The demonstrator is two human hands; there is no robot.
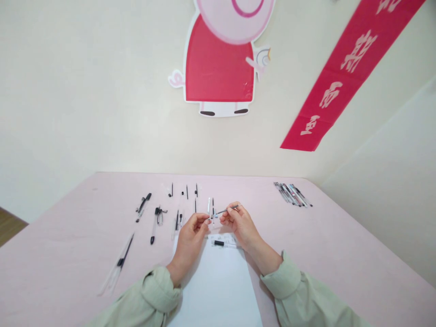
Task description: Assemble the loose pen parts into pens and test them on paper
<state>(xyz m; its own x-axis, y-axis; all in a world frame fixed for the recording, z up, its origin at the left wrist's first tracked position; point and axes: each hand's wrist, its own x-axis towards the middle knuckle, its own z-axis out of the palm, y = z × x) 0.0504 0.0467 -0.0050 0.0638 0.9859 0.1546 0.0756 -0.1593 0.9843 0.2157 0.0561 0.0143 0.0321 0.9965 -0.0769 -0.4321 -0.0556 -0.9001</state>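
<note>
My left hand and my right hand meet above the top edge of a white sheet of paper. Both are closed in a pinch. My right hand holds a thin pen refill that slants up to the right. My left hand's fingertips pinch its near end, where a small clear part sits; I cannot make out that part. A clear pen barrel with a black piece lies on the paper just below my hands.
Several pens and pen parts lie scattered on the pink table: a black-capped pen, another pen, a clear pen at the left. A bundle of pens rests at the far right. A cream wall stands behind.
</note>
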